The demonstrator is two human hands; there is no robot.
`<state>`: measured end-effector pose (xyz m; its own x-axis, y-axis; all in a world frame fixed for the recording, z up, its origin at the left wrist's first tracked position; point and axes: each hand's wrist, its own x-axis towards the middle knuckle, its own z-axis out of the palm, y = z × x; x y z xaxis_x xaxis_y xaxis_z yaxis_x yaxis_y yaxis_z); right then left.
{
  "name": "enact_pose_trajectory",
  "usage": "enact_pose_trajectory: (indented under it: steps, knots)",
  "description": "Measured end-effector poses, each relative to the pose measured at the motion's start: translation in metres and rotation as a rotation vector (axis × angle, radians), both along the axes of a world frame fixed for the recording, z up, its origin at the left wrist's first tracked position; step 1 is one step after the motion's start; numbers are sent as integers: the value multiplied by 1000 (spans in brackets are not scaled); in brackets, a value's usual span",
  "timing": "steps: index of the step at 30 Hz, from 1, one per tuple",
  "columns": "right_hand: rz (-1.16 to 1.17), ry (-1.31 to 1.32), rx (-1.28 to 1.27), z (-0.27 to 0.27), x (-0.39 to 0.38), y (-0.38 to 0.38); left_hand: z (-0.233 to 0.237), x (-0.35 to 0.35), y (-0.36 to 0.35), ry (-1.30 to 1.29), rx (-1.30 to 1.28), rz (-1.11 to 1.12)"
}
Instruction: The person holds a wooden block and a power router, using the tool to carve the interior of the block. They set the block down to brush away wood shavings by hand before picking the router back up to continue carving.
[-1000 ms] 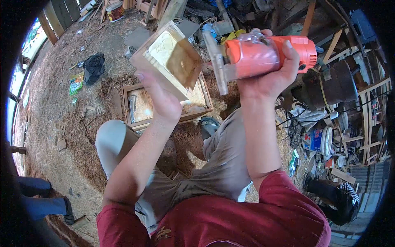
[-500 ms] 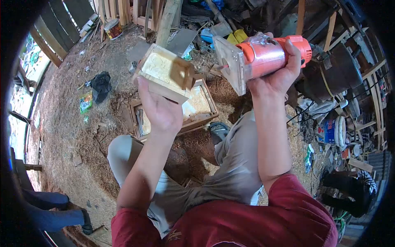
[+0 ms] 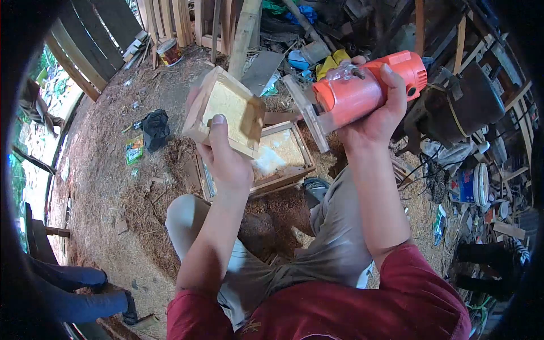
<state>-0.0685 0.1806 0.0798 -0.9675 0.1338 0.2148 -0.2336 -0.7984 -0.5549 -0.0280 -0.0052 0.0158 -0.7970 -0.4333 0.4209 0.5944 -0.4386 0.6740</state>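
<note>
My left hand [image 3: 226, 158] grips a small open wooden box [image 3: 232, 113], its thumb over the near rim and its pale inside turned towards me. In my right hand [image 3: 377, 113] is an orange trim router [image 3: 354, 93], held around its body on its side. The router's clear square base plate [image 3: 306, 113] faces the box, with a gap between the two. Below them on the ground sits a larger wooden tray-like box [image 3: 283, 180] with pale dust inside.
Sawdust and shavings cover the ground [image 3: 113, 187]. A black plastic bag [image 3: 154, 129] and a small bucket [image 3: 169, 52] lie to the left. At right stand a dark drum [image 3: 467, 102] and a white-and-blue bucket [image 3: 471, 184]. Another person's legs [image 3: 85, 294] show at lower left.
The small box has turned in my left hand, with the thumb now over its rim. The router has tilted, its base plate now seen more edge-on. The whole view has shifted slightly.
</note>
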Motion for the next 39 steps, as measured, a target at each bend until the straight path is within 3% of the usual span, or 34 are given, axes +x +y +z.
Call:
enact_pose_trajectory:
  steps: [3,14,20,39]
  knots:
    - [-101,1,29,5,10,-16,-2,-1,-5,24,-48,93]
    - [-68,-7,104,-2,17,-42,-12,-4,-6,248,-273,295]
    - [-70,7,84,-5,13,-47,-6,0,-8,170,-45,190]
    - [1,42,177,-10,15,-62,-6,2,-9,87,-44,209]
